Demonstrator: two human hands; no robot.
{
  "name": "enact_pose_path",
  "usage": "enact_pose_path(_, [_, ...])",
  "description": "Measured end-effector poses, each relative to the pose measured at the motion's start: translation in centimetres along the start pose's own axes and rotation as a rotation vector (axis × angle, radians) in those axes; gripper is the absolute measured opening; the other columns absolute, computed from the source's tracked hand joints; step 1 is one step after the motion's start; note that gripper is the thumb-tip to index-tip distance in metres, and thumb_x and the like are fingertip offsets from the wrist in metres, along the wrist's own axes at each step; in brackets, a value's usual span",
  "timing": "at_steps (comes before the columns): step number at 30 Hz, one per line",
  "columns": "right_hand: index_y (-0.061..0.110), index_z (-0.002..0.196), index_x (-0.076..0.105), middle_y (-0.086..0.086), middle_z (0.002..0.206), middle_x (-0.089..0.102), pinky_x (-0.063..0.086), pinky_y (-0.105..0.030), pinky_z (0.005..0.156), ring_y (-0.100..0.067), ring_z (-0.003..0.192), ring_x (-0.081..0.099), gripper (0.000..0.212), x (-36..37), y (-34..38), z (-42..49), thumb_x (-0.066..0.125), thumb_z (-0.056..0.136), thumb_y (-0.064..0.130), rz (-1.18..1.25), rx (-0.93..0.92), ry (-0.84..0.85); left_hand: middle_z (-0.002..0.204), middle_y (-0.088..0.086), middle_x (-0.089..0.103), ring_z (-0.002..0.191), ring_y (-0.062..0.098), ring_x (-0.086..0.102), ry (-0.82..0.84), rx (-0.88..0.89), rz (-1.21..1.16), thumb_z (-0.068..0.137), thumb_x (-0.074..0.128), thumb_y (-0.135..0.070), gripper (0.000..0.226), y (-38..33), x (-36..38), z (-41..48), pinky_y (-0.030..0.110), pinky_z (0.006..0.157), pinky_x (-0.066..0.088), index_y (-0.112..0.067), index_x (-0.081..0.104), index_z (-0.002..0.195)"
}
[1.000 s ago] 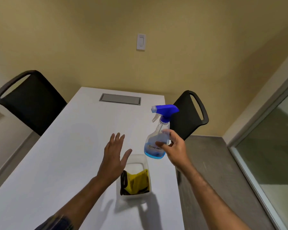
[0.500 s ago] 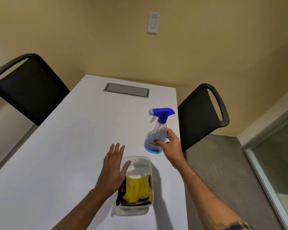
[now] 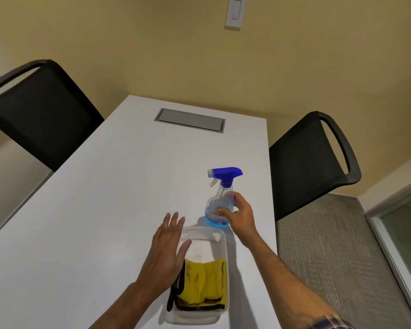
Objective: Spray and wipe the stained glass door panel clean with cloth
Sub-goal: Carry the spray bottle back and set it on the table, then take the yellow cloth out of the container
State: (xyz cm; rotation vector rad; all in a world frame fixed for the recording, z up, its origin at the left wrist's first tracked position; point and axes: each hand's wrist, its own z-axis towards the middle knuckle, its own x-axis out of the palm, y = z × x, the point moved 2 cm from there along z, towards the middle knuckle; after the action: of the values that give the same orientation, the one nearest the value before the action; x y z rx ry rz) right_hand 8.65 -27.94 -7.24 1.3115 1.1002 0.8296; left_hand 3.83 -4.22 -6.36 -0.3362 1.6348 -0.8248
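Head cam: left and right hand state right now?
Left hand: open, fingers straight, holding nothing, at the clear tub's left rim.
Right hand: closed around the body of the blue-topped spray bottle.

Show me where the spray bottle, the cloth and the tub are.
spray bottle [image 3: 214,208], head view, on its clear body.
cloth [image 3: 203,280], head view, on the yellow fold.
tub [image 3: 207,245], head view, on its bare far end.
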Motion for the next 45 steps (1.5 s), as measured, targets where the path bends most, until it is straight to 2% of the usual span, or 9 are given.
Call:
enact_pose_path(10, [0.024,0.123,0.061,0.013,0.116,0.068,0.057,-0.012,0.081,-0.002,0.108,0.065,0.046,1.0,-1.6,1.3,0.081,0.085,0.008,-0.044,0.030,0.026,0.174,-0.006,0.005,0.161,0.009,-0.005,0.016,0.007,-0.005,0.108,0.044,-0.035,0.061,1.2,0.3,0.1,0.035,0.133,0.006,-0.024,0.020,0.163])
enact_pose_path(15, [0.022,0.124,0.061,0.007,0.118,0.069,0.055,-0.015,0.082,-0.009,0.111,0.065,0.047,1.0,-2.2,1.9,0.081,0.084,0.007,-0.038,0.046,0.027,0.174,-0.009,0.003,0.160,0.005,-0.007,0.037,-0.015,-0.011,0.109,0.042,-0.036,0.060,1.5,0.6,0.1,0.036,0.134,0.006,-0.028,0.018,0.163])
enact_pose_path(22, [0.019,0.125,0.060,0.004,0.120,0.068,0.056,-0.038,0.100,-0.020,0.117,0.064,0.046,1.0,-2.6,2.0,0.080,0.086,0.007,-0.053,0.069,0.030,0.172,-0.011,0.013,0.161,0.007,-0.001,0.049,0.010,-0.030,0.109,0.043,-0.032,0.056,2.3,1.0,-0.5,0.030,0.131,0.008,-0.024,0.026,0.162])
enact_pose_path(28, [0.016,0.140,0.051,0.003,0.132,0.058,0.052,-0.036,0.101,-0.018,0.121,0.056,0.061,0.6,-1.5,-0.4,0.082,0.087,0.014,-0.142,0.132,-0.011,0.171,-0.011,0.021,0.159,0.004,0.004,0.047,-0.029,-0.065,0.108,0.042,-0.035,0.056,2.3,1.1,-1.6,0.026,0.128,0.010,-0.026,0.028,0.161])
enact_pose_path(31, [0.020,0.127,0.058,0.008,0.121,0.062,0.055,-0.027,0.091,-0.015,0.114,0.060,0.042,0.5,-0.5,-4.2,0.079,0.090,0.020,-0.155,0.087,-0.243,0.170,-0.017,0.014,0.161,0.007,0.004,0.076,-0.072,-0.107,0.101,0.039,-0.052,0.069,1.8,1.7,-2.7,0.032,0.130,0.013,-0.028,0.022,0.163])
enact_pose_path(33, [0.029,0.113,0.061,0.013,0.109,0.068,0.054,-0.015,0.080,-0.011,0.104,0.064,0.028,0.8,0.1,-6.9,0.077,0.092,0.019,-0.153,0.007,-0.275,0.166,-0.024,0.006,0.159,0.003,0.000,0.090,-0.075,-0.132,0.095,0.041,-0.062,0.080,2.0,2.1,-3.5,0.033,0.131,0.014,-0.030,0.017,0.164])
enact_pose_path(36, [0.030,0.116,0.063,0.012,0.110,0.070,0.052,-0.022,0.086,-0.007,0.104,0.065,0.026,1.4,0.3,-9.8,0.074,0.093,0.024,-0.323,0.001,-0.055,0.166,-0.028,-0.004,0.155,-0.004,-0.009,0.150,-0.066,-0.113,0.083,0.047,-0.084,0.104,2.9,2.3,-4.5,0.029,0.128,0.009,-0.034,0.006,0.165])
enact_pose_path(40, [0.027,0.144,0.049,0.001,0.139,0.061,0.045,-0.035,0.107,-0.019,0.128,0.055,0.051,2.2,-0.4,-10.9,0.066,0.097,0.035,-0.783,0.001,0.295,0.165,-0.024,-0.013,0.153,-0.003,-0.017,0.243,-0.003,-0.016,0.064,0.052,-0.097,0.134,3.7,2.2,-5.1,0.028,0.127,0.002,-0.031,-0.007,0.164])
enact_pose_path(45, [0.017,0.148,0.042,-0.013,0.135,0.062,0.050,-0.043,0.097,-0.032,0.118,0.061,0.054,4.2,-1.6,-10.4,0.061,0.098,0.021,-1.192,-0.106,0.517,0.164,-0.017,-0.023,0.152,0.001,-0.023,0.283,0.045,0.092,0.063,0.062,-0.091,0.139,3.9,2.6,-5.3,0.025,0.126,-0.005,-0.031,-0.023,0.156])
